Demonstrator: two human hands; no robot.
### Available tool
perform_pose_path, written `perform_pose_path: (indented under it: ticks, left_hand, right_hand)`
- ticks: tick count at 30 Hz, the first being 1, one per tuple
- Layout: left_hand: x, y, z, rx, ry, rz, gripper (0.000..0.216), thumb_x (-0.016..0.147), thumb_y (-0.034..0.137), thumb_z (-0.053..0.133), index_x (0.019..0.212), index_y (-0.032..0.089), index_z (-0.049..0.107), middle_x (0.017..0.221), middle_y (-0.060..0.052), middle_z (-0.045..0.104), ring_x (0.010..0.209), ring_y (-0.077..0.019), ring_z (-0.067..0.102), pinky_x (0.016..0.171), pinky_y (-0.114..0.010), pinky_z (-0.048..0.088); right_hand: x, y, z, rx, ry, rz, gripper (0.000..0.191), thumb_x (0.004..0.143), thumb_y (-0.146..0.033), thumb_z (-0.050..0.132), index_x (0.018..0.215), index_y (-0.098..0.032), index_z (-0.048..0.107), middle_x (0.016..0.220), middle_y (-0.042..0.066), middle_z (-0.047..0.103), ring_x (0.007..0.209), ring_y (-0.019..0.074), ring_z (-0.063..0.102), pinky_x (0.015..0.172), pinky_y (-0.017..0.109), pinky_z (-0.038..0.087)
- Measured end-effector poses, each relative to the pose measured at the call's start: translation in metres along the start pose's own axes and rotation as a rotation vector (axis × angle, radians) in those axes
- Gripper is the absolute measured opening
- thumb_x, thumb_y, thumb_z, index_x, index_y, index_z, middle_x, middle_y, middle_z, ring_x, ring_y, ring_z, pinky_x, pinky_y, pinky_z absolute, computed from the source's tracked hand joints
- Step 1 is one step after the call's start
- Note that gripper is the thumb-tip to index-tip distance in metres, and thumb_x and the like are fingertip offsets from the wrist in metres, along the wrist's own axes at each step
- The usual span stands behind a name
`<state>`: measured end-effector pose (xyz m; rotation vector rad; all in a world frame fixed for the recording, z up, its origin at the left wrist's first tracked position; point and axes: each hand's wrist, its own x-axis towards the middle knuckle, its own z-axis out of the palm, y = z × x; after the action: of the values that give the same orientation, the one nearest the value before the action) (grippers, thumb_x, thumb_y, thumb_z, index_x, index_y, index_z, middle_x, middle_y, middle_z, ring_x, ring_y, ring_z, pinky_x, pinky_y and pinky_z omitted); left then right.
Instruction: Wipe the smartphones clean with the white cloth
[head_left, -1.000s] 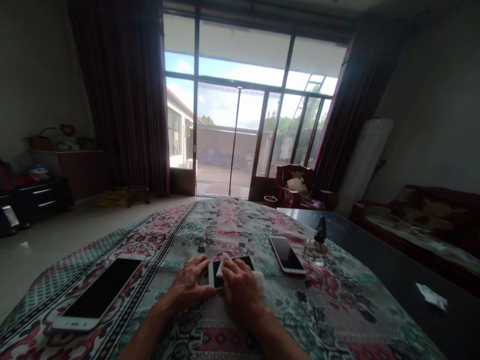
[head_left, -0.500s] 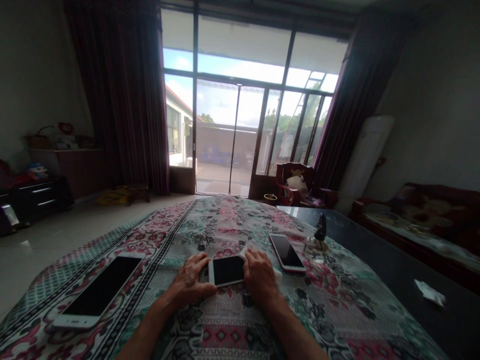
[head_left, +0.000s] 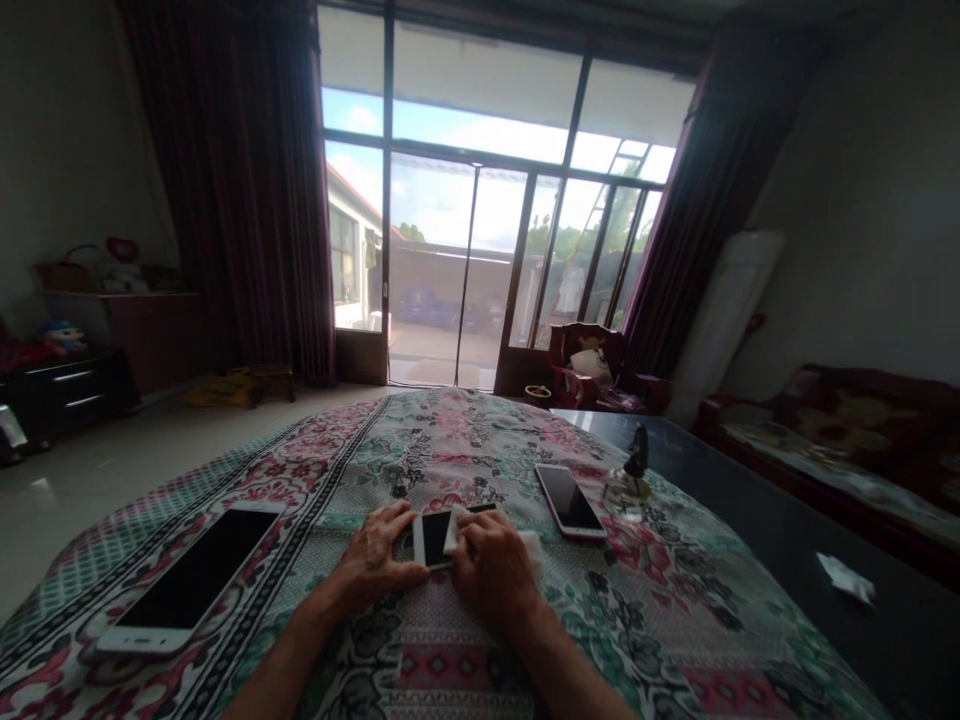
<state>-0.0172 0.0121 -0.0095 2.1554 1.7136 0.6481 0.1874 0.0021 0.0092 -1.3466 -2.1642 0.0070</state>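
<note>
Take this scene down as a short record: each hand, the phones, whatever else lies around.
Left hand: thumb and fingers around the left end of the middle white-framed rectangular phone
Right hand: on the soft white tissue-like sheet, over that phone's dark screen
At left: large white-framed rectangular phone, screen dark
At right: white-framed rectangular phone with pinkish edge, screen dark
Beside it: clear object with upright black top
Underneath: pink, green and black patterned fabric tablecloth
Far right: crumpled white paper-like piece on dark flat surface

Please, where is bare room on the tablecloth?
Bare tablecloth: between the left smartphone and left hand, and right of the right hand, nearer than the right smartphone. Crowded: centre, where both hands, middle smartphone and white wipe meet.
</note>
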Motion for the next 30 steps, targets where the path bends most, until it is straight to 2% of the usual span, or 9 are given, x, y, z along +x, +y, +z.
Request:
perform_pose_path:
  ticks: [3, 6, 9, 13, 17, 21, 23, 26, 30]
  left_hand:
    - [0.0, -0.002, 0.0, -0.005, -0.005, 0.005, 0.076, 0.062, 0.048, 0.071, 0.13, 0.016, 0.056, 0.147, -0.013, 0.044, 0.137, -0.033, 0.034, 0.112, -0.042, 0.031]
    - [0.001, -0.004, 0.002, -0.027, 0.002, 0.012, 0.078, 0.061, 0.05, 0.072, 0.13, 0.018, 0.056, 0.147, -0.013, 0.043, 0.137, -0.0333, 0.035, 0.111, -0.044, 0.032]
    - [0.002, -0.005, 0.003, -0.03, 0.005, 0.01, 0.079, 0.06, 0.05, 0.073, 0.13, 0.018, 0.056, 0.147, -0.013, 0.044, 0.137, -0.0322, 0.034, 0.112, -0.042, 0.03]
    - [0.004, -0.005, 0.005, -0.027, 0.013, 0.006, 0.076, 0.059, 0.047, 0.073, 0.127, 0.019, 0.059, 0.145, -0.012, 0.046, 0.136, -0.0327, 0.037, 0.111, -0.042, 0.031]
    - [0.005, -0.008, 0.01, -0.021, 0.08, 0.03, 0.068, 0.061, 0.043, 0.071, 0.124, 0.019, 0.062, 0.141, -0.012, 0.05, 0.132, -0.032, 0.042, 0.11, -0.041, 0.033]
    - [0.005, -0.009, 0.01, -0.008, 0.086, 0.074, 0.066, 0.065, 0.043, 0.069, 0.124, 0.018, 0.061, 0.139, -0.012, 0.052, 0.13, -0.0305, 0.044, 0.11, -0.04, 0.033]
    - [0.004, -0.007, 0.007, 0.006, 0.043, 0.04, 0.07, 0.064, 0.045, 0.07, 0.126, 0.017, 0.06, 0.142, -0.013, 0.049, 0.133, -0.0319, 0.04, 0.111, -0.04, 0.032]
    - [0.002, -0.002, 0.002, 0.014, -0.009, -0.007, 0.075, 0.062, 0.046, 0.072, 0.129, 0.016, 0.057, 0.146, -0.013, 0.044, 0.136, -0.0328, 0.035, 0.112, -0.042, 0.03]
    - [0.0, 0.001, -0.002, 0.001, -0.018, 0.001, 0.076, 0.065, 0.048, 0.07, 0.132, 0.015, 0.055, 0.147, -0.013, 0.042, 0.138, -0.0312, 0.032, 0.113, -0.04, 0.027]
  right_hand:
    - [0.004, 0.021, -0.004, -0.087, 0.072, 0.174, 0.024, 0.086, -0.014, 0.046, 0.082, -0.019, 0.07, 0.098, 0.006, 0.071, 0.099, 0.0184, 0.058, 0.092, 0.026, 0.039]
    - [0.007, 0.028, -0.002, -0.145, 0.075, 0.211, 0.028, 0.09, -0.018, 0.042, 0.095, -0.017, 0.07, 0.111, 0.007, 0.068, 0.106, 0.0201, 0.056, 0.096, 0.03, 0.038]
    - [0.008, 0.019, 0.006, -0.155, 0.016, 0.134, 0.032, 0.092, -0.022, 0.04, 0.111, -0.018, 0.066, 0.128, 0.007, 0.06, 0.119, 0.023, 0.049, 0.102, 0.035, 0.034]
    - [0.008, -0.001, 0.016, -0.104, -0.094, 0.024, 0.04, 0.094, -0.029, 0.04, 0.129, -0.017, 0.054, 0.141, 0.007, 0.05, 0.131, 0.0269, 0.039, 0.107, 0.041, 0.028]
    - [0.006, -0.018, 0.018, -0.014, -0.169, -0.15, 0.039, 0.095, -0.03, 0.038, 0.13, -0.02, 0.053, 0.144, 0.005, 0.046, 0.133, 0.0248, 0.037, 0.109, 0.039, 0.027]
    - [0.005, -0.024, 0.014, 0.041, -0.15, -0.239, 0.033, 0.096, -0.029, 0.036, 0.12, -0.024, 0.06, 0.138, 0.001, 0.053, 0.127, 0.0192, 0.043, 0.108, 0.035, 0.028]
    - [0.006, -0.019, 0.013, 0.027, -0.123, -0.173, 0.033, 0.097, -0.029, 0.034, 0.112, -0.026, 0.064, 0.134, -0.001, 0.057, 0.123, 0.0184, 0.046, 0.107, 0.034, 0.029]
    - [0.011, -0.002, 0.009, -0.049, -0.065, 0.012, 0.034, 0.097, -0.029, 0.034, 0.106, -0.024, 0.067, 0.13, 0.001, 0.06, 0.122, 0.0209, 0.048, 0.105, 0.036, 0.029]
    - [0.014, 0.022, 0.004, -0.157, 0.0, 0.202, 0.036, 0.097, -0.027, 0.034, 0.103, -0.021, 0.069, 0.126, 0.005, 0.062, 0.116, 0.0232, 0.051, 0.099, 0.037, 0.033]
